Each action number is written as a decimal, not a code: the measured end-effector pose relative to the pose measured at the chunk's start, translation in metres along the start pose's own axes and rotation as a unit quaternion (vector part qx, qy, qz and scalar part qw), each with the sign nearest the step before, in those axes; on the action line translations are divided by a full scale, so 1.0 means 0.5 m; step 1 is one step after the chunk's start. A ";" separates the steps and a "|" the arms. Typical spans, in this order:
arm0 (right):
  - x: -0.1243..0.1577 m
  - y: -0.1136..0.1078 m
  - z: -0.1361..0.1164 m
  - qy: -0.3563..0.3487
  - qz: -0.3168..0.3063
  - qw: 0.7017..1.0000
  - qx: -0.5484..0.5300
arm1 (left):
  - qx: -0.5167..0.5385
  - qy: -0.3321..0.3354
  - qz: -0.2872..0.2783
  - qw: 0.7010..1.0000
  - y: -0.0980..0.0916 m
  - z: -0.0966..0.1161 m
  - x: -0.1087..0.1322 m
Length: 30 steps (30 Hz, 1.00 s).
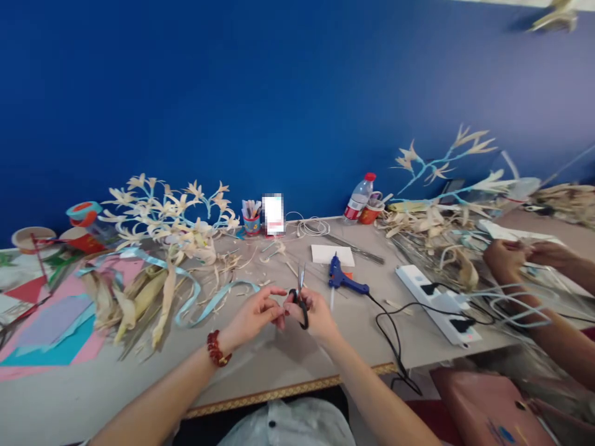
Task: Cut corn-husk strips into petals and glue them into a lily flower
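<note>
My right hand (pixel 312 313) is closed around the black handles of a pair of scissors (pixel 301 292), whose blades point up and away from me. My left hand (pixel 257 313), with a red bead bracelet (pixel 216 349) at the wrist, pinches its fingertips together right against the scissors' handles; what it pinches is too small to make out. Both hands hover over the grey table (pixel 279 365) near its front edge.
A blue glue gun (pixel 343 280) and white block (pixel 332 254) lie just beyond my hands, its black cord running to a white power strip (pixel 439 301). Dried husk flowers (pixel 167 214), blue ribbon, coloured paper (pixel 51 328) sit left. Another person's hands (pixel 525 257) work wire at right.
</note>
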State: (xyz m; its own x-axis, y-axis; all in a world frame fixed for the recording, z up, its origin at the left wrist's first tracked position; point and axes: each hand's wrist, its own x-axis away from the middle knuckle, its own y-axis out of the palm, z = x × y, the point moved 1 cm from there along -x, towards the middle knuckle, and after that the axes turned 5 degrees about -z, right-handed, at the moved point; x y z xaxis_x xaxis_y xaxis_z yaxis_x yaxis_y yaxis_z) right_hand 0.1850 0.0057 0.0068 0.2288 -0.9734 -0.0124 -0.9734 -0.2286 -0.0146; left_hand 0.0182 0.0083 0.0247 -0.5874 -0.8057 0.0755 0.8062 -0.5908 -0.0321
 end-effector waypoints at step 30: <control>0.098 -0.045 0.003 0.072 -0.082 0.803 0.586 | -0.581 0.087 -0.004 0.809 -0.093 -0.057 -0.113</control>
State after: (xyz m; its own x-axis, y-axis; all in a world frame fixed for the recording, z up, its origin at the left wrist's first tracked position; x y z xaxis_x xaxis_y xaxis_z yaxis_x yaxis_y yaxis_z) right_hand 0.2179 -0.0367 0.0050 0.2672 -0.9427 0.1998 -0.2326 -0.2643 -0.9360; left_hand 0.0118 0.0802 -0.0066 -0.6747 -0.7359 -0.0570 0.2507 -0.1559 -0.9554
